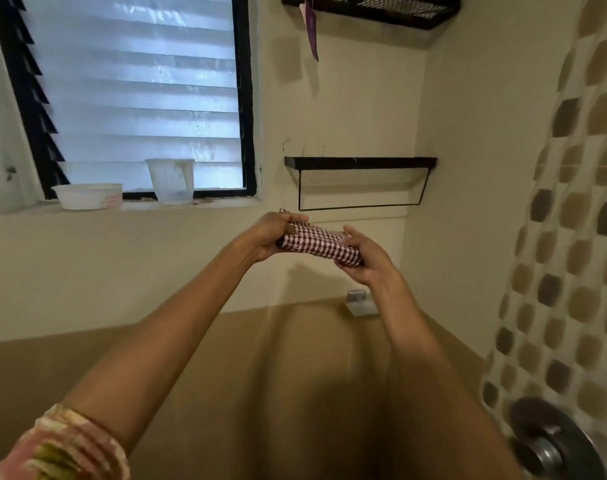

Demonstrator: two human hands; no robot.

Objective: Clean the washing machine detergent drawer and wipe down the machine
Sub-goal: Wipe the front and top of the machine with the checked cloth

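1. At the far left, a white tub [87, 195] and a clear measuring cup [172, 181] stand on the sill of the louvre window [139, 81], well apart from the hands.
2. The left hand [270, 233] holds the left end of the cloth, with its fingers curled tightly round it.
3. The checked cloth [321, 245], red and white, is rolled into a thick bundle between both hands, in front of the plain wall. Probably it is being wrung or folded; which one cannot be told.
4. The right hand [364, 258] grips the right end, with thumb and fingers closed on it, but the upper fingers look less bent. If the twist is strong, this end may slip out and the cloth may fall.
5. If the cloth is wet, water may run down the forearms.
6. A black wire shelf [360, 162] hangs just above the hands, so lifting them could knock the knuckles on it.
7. The washing machine and its drawer are not in view.
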